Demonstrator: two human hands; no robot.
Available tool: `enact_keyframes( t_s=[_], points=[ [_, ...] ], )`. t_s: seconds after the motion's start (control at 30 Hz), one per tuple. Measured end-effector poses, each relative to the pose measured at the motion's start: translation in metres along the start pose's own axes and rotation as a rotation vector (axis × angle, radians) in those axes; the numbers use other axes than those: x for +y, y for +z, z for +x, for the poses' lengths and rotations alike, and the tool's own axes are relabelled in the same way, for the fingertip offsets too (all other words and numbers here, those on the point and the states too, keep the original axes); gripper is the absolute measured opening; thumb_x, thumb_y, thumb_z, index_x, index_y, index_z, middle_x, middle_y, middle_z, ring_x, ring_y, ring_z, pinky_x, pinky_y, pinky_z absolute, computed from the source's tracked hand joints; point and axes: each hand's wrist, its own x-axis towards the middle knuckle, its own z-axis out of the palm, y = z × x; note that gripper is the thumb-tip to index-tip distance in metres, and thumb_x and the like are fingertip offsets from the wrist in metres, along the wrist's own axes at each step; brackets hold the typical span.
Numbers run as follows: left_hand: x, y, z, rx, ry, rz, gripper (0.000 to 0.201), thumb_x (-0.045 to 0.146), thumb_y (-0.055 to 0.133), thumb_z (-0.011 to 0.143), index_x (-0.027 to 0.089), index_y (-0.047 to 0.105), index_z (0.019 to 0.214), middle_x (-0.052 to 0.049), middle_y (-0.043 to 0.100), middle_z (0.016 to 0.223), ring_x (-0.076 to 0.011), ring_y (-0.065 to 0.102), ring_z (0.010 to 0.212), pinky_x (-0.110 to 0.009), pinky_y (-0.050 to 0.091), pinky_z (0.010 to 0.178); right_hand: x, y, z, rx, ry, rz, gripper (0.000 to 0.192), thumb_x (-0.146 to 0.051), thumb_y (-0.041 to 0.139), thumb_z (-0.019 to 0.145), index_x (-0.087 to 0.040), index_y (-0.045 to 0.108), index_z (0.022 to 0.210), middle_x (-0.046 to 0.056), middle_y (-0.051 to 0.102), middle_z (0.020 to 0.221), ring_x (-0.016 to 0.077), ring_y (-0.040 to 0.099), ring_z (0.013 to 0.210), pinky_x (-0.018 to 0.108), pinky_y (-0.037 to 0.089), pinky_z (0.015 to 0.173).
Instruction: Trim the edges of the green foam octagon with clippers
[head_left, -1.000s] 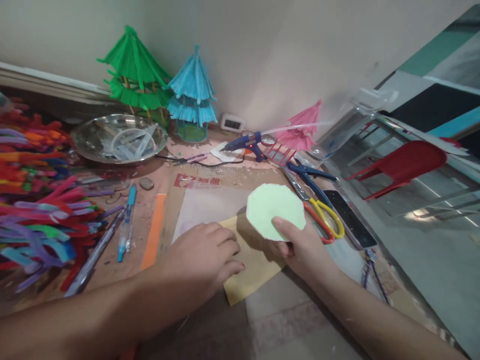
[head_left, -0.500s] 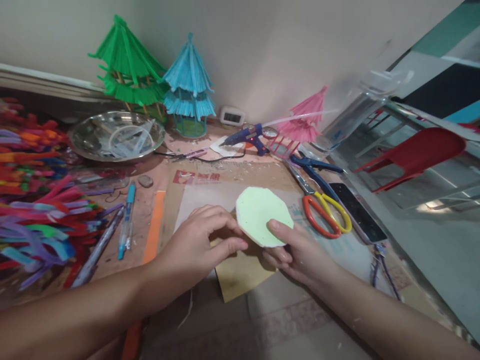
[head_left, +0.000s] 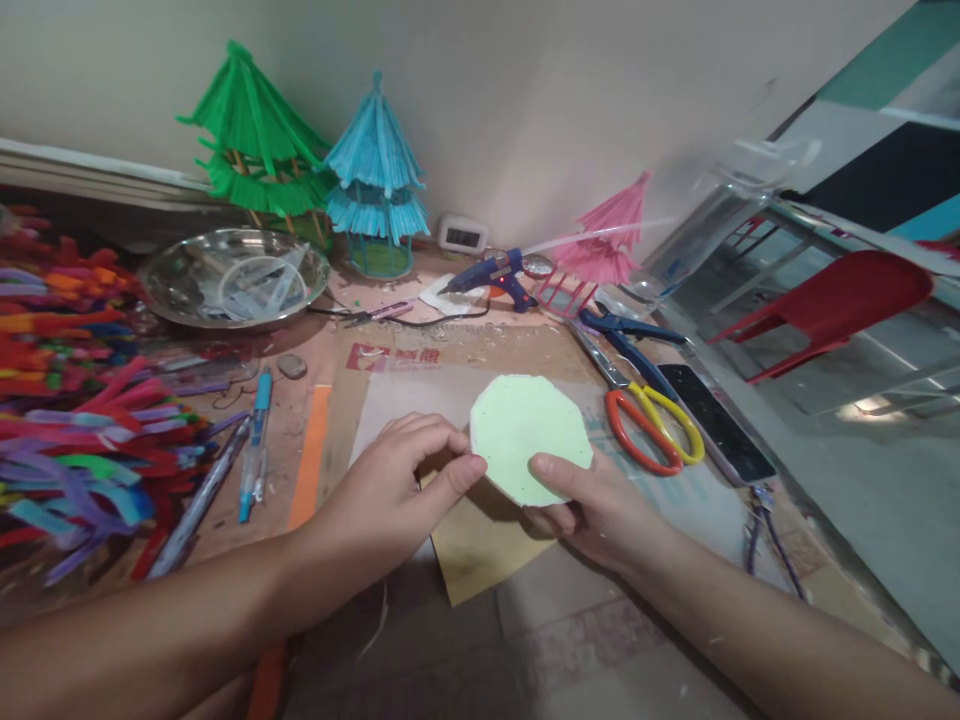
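Observation:
A pale green many-sided disc (head_left: pixel 517 425) with a white edge and small dark dots near its rim is held up over the table. My right hand (head_left: pixel 589 495) grips its lower right, thumb on the face and fingers beneath. At the disc's left edge, my left hand (head_left: pixel 424 465) pinches with thumb and bent fingers; the fingertips are partly hidden behind the rim. Under both hands lies a yellow sheet (head_left: pixel 472 565), on a whitish sheet over cardboard.
Scissors (head_left: pixel 652 430), pliers (head_left: pixel 630 340) and a phone (head_left: pixel 716 425) lie to the right. A glue gun (head_left: pixel 495 275), green, blue (head_left: pixel 379 150) and pink pavilion models and a metal bowl (head_left: pixel 232 315) stand behind. Colourful pipe cleaners (head_left: pixel 82 440) and pens (head_left: pixel 255 440) are left.
The disc has turned slightly so its green face shows more fully. My left thumb has come up against its left edge, and my right thumb has shifted a little left and down.

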Motion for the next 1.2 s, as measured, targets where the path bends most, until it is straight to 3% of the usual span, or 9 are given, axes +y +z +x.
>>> enact_keyframes(
  t_s=[0.1, 0.2, 0.27, 0.4, 0.6, 0.77, 1.0, 1.2],
  points=[
    [0.001, 0.003, 0.000, -0.018, -0.040, 0.005, 0.022, 0.030, 0.050, 0.086, 0.018, 0.059, 0.070, 0.001, 0.058, 0.073, -0.0136, 0.054, 0.075, -0.027, 0.041, 0.073, 0.001, 0.003, -0.004, 0.118, -0.097, -0.027, 0.033, -0.043, 0.073, 0.067, -0.019, 0.051, 0.070, -0.010, 0.036, 0.042, 0.0042, 0.028, 0.036, 0.017, 0.027, 0.037],
    [0.001, 0.008, 0.001, -0.034, -0.001, 0.064, 0.020, 0.028, 0.053, 0.085, 0.017, 0.061, 0.070, 0.001, 0.060, 0.072, -0.0140, 0.055, 0.076, -0.029, 0.041, 0.075, 0.003, 0.006, -0.009, 0.236, -0.273, -0.241, 0.033, -0.049, 0.071, 0.068, -0.021, 0.058, 0.081, 0.000, 0.060, 0.063, 0.0145, 0.057, 0.060, 0.028, 0.050, 0.059],
    [-0.001, 0.009, -0.001, -0.066, 0.077, 0.165, 0.016, 0.028, 0.055, 0.084, 0.018, 0.063, 0.075, 0.000, 0.063, 0.077, -0.0155, 0.056, 0.081, -0.031, 0.041, 0.079, 0.003, 0.006, -0.013, 0.317, -0.355, -0.416, 0.034, -0.047, 0.069, 0.072, -0.022, 0.061, 0.093, 0.005, 0.068, 0.083, 0.0210, 0.063, 0.084, 0.035, 0.052, 0.078],
    [-0.005, 0.009, -0.008, -0.180, 0.309, 0.441, 0.017, 0.031, 0.058, 0.083, 0.020, 0.064, 0.094, -0.004, 0.064, 0.103, -0.0221, 0.054, 0.100, -0.040, 0.038, 0.089, -0.003, -0.001, -0.014, 0.480, -0.418, -0.703, 0.031, -0.035, 0.061, 0.078, -0.021, 0.060, 0.104, 0.008, 0.069, 0.094, 0.0244, 0.064, 0.092, 0.039, 0.052, 0.083],
    [-0.011, 0.014, -0.013, -0.216, 0.386, 0.614, 0.027, 0.031, 0.052, 0.084, 0.016, 0.060, 0.105, -0.010, 0.061, 0.106, -0.0268, 0.053, 0.100, -0.043, 0.043, 0.085, -0.006, -0.013, -0.006, 0.360, -0.436, -1.119, 0.027, -0.025, 0.054, 0.079, -0.019, 0.059, 0.105, 0.008, 0.067, 0.104, 0.0234, 0.064, 0.093, 0.038, 0.051, 0.084],
    [-0.012, 0.016, -0.012, -0.198, 0.418, 0.626, 0.026, 0.033, 0.052, 0.084, 0.016, 0.060, 0.103, -0.011, 0.060, 0.108, -0.0261, 0.053, 0.099, -0.042, 0.046, 0.084, 0.005, -0.011, -0.002, 0.385, -0.527, -1.204, 0.017, -0.029, 0.052, 0.083, -0.019, 0.061, 0.093, 0.006, 0.070, 0.086, 0.0216, 0.067, 0.080, 0.033, 0.054, 0.074],
    [-0.013, 0.019, -0.014, -0.182, 0.434, 0.671, 0.028, 0.031, 0.051, 0.084, 0.015, 0.058, 0.106, -0.011, 0.060, 0.114, -0.0260, 0.052, 0.101, -0.042, 0.044, 0.090, 0.004, -0.012, 0.007, 0.426, -0.538, -1.294, 0.021, -0.033, 0.052, 0.082, -0.017, 0.060, 0.094, 0.008, 0.071, 0.086, 0.0231, 0.068, 0.075, 0.034, 0.053, 0.068],
    [-0.011, 0.020, -0.014, -0.189, 0.410, 0.680, 0.026, 0.028, 0.053, 0.083, 0.015, 0.059, 0.105, -0.011, 0.061, 0.113, -0.0257, 0.054, 0.099, -0.041, 0.045, 0.087, -0.009, -0.002, -0.016, 0.239, -0.411, -1.427, 0.022, -0.026, 0.046, 0.083, -0.016, 0.060, 0.097, 0.008, 0.071, 0.078, 0.0196, 0.065, 0.062, 0.029, 0.051, 0.058]
  ],
)
